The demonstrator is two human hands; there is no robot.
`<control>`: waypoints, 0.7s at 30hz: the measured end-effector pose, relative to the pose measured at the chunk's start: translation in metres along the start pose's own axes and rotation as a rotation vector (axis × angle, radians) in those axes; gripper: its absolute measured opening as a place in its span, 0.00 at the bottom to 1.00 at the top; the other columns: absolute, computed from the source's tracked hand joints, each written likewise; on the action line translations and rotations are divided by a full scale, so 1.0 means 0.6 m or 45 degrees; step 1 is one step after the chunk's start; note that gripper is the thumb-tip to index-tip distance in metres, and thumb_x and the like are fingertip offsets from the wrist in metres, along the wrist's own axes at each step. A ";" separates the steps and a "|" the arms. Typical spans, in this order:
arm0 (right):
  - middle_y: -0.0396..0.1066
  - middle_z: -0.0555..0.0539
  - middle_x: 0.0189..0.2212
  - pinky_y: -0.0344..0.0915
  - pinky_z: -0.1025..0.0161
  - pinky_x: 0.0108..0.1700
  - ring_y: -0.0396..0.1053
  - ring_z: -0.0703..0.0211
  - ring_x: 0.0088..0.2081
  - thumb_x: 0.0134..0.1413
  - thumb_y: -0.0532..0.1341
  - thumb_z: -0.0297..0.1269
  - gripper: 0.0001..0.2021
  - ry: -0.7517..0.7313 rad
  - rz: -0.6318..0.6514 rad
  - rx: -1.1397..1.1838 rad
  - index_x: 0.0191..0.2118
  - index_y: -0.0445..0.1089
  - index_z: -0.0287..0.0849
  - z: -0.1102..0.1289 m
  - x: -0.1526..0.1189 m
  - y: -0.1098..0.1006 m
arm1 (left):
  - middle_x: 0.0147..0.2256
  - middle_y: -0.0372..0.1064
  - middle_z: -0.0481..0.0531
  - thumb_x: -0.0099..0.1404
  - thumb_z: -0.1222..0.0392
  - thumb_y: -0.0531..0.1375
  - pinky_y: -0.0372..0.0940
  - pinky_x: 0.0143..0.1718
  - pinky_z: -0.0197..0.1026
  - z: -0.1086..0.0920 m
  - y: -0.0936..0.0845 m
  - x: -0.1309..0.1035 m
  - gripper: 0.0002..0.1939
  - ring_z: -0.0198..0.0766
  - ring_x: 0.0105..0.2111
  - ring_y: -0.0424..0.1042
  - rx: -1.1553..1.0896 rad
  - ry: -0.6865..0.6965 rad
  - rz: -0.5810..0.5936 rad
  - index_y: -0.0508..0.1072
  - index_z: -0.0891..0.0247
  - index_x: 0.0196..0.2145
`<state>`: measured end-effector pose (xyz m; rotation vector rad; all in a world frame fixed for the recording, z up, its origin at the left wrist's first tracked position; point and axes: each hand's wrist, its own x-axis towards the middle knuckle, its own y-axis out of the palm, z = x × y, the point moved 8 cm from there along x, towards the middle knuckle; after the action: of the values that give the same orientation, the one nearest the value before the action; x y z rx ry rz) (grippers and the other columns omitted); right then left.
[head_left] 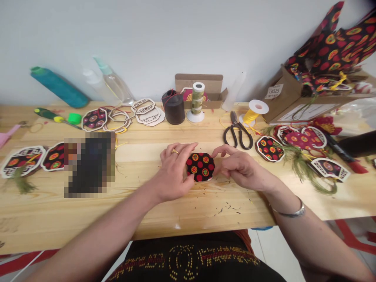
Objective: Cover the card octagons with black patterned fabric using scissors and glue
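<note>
A small scalloped panel (pixel 201 167) covered in black fabric with red dots and flowers lies on the wooden table in front of me. My left hand (pixel 178 170), with a ring on one finger, grips it from the left, fingers along its top edge and thumb at its lower side. At the panel's right side is my right hand (pixel 237 166). Its index fingertip reaches the upper right edge, while the other fingers curl inward; whether they hold anything is hidden. A thin pale rim shows under the panel's lower edge.
Black-handled scissors (pixel 237 131) and a yellow thread spool (pixel 253 111) lie beyond my right hand. A black spool (pixel 173 107) and a green thread cone (pixel 197 102) stand behind. Ornaments (pixel 270 149) with tassels crowd the right, near a cardboard box (pixel 289 94). Dark scraps (pixel 226 210) dot the table.
</note>
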<state>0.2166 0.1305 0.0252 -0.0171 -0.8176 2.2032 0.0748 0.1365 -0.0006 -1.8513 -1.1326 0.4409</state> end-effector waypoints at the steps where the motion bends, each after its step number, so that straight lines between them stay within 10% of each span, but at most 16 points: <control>1: 0.73 0.50 0.27 0.64 0.54 0.51 0.62 0.54 0.52 0.38 0.49 0.12 0.17 -0.015 0.012 0.014 0.22 0.64 0.43 0.002 0.001 0.004 | 0.57 0.60 0.60 0.55 0.65 0.59 0.46 0.59 0.59 -0.002 0.000 0.000 0.38 0.55 0.57 0.52 0.002 0.007 -0.002 0.52 0.62 0.62; 21: 0.72 0.49 0.29 0.64 0.54 0.51 0.61 0.55 0.51 0.44 0.51 0.14 0.15 -0.022 0.088 0.025 0.23 0.63 0.43 0.004 0.006 0.029 | 0.57 0.59 0.61 0.52 0.69 0.56 0.49 0.58 0.58 -0.002 0.002 0.001 0.37 0.54 0.56 0.54 0.051 0.055 0.001 0.55 0.65 0.60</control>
<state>0.2018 0.1231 0.0182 -0.0165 -0.8156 2.2792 0.0768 0.1360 -0.0010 -1.8183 -1.0869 0.4195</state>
